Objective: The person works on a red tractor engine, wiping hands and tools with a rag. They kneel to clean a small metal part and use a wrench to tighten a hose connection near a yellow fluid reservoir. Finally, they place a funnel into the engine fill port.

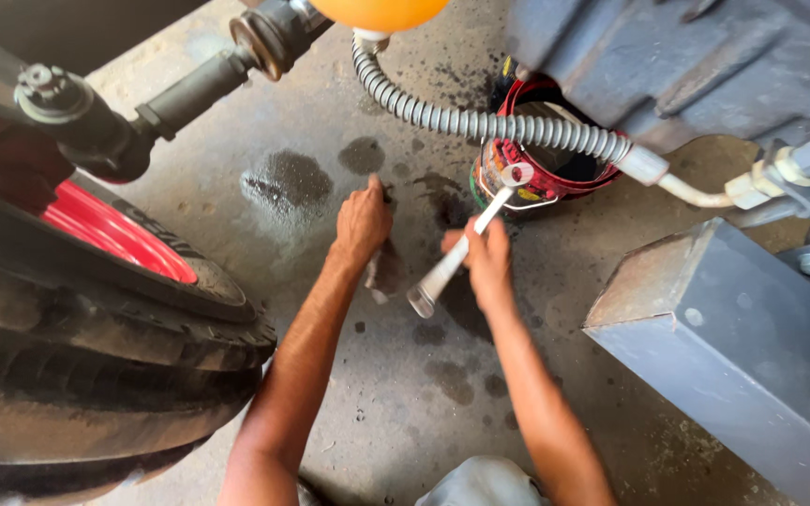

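My left hand (362, 221) grips a dark, greasy rag (385, 269) that hangs down below the fist, over the stained concrete floor. My right hand (487, 260) holds a silver metal tool (449, 265), a long shiny handle with a ring-shaped head (517, 174) pointing up toward a bucket. The tool's thick lower end sticks out below my fingers, close to the rag. Both forearms reach forward from the bottom of the view.
A red bucket (529, 185) with dark liquid stands just beyond the tool. A ribbed grey hose (480, 123) runs above it from an orange container (379, 11). A big tyre with a red rim (105, 309) fills the left; a grey metal box (742, 347) sits right.
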